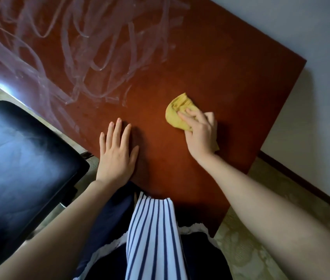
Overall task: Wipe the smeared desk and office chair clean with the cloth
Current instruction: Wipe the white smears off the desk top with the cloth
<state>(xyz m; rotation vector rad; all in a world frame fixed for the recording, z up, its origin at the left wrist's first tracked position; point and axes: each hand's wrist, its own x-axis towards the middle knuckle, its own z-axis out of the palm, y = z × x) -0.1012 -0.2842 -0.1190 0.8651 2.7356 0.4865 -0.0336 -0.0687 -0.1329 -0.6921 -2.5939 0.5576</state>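
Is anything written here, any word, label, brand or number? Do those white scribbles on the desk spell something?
No readable text anywhere in this view.
The white smears on the desk are loose loops and streaks, not letters.
The yellow cloth gripped by the right hand, the black chair seat and the striped garment show no label, brand or number.

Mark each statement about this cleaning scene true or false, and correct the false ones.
1. The right hand grips a yellow cloth on the desk. True.
2. The left hand holds a spray bottle. False: it lies flat on the desk, empty.
3. The white smears lie under the cloth. False: they lie farther left, apart from it.
4. A black chair stands on the person's left. True.
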